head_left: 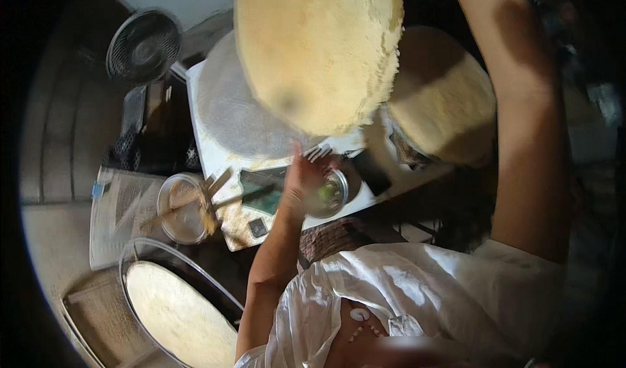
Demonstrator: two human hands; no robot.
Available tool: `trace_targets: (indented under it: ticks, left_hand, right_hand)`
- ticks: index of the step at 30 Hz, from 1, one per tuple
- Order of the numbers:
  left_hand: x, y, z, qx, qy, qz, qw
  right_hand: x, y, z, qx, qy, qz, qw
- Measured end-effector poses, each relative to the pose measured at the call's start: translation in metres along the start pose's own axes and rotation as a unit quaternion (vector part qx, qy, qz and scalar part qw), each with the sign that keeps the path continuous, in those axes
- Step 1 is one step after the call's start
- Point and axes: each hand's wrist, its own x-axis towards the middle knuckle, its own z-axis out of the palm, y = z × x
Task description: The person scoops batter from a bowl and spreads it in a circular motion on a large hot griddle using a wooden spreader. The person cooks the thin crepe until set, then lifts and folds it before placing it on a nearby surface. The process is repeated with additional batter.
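A large, thin, pale yellow round sheet like a crepe (319,48) hangs at the top centre, its right edge ragged. It covers part of a round grey griddle plate (228,107) on a white base. My left hand (308,172) is just below the sheet's lower edge, near a metal bowl (331,195) with something green in it. One digit points up and the brightly lit others spread to the right; they look empty, though blurred. My right arm (531,120) reaches up along the right side; its hand is beyond the top edge, so what it holds is hidden.
Right of the griddle lie more pale round sheets (450,114), partly shaded. A tub (186,208) with wooden tools stands at left. Below it is a hooped-handled vessel (147,329) with a pale round surface inside. A round mesh-fronted fan (143,45) is at upper left.
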Motion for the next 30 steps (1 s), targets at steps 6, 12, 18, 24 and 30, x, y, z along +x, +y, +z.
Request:
trace_targets:
  ticks: [6,12,18,24,30]
  left_hand:
    - [0.062,0.025,0.138,-0.072,-0.107,0.127,0.984]
    - [0.168,0.006,0.123,0.079,-0.104,0.035,0.991]
    - [0.107,-0.034,0.009,0.19,0.052,-0.071,0.978]
    - [-0.051,-0.057,-0.065,0.302,0.234,-0.007,0.924]
    - [-0.136,-0.083,-0.093,0.102,0.381,-0.01,0.919]
  right_hand:
    - [-0.086,0.209,-0.251,0.125,0.016,-0.043,0.991]
    - [-0.236,0.505,-0.266,0.378,0.215,0.125,0.892]
    - [-0.423,0.796,-0.151,-0.037,0.184,0.264,0.946]
    - [-0.466,0.885,-0.106,-0.26,0.189,0.035,0.946]
    - [-0.432,0.844,-0.111,0.426,0.256,0.502,0.708]
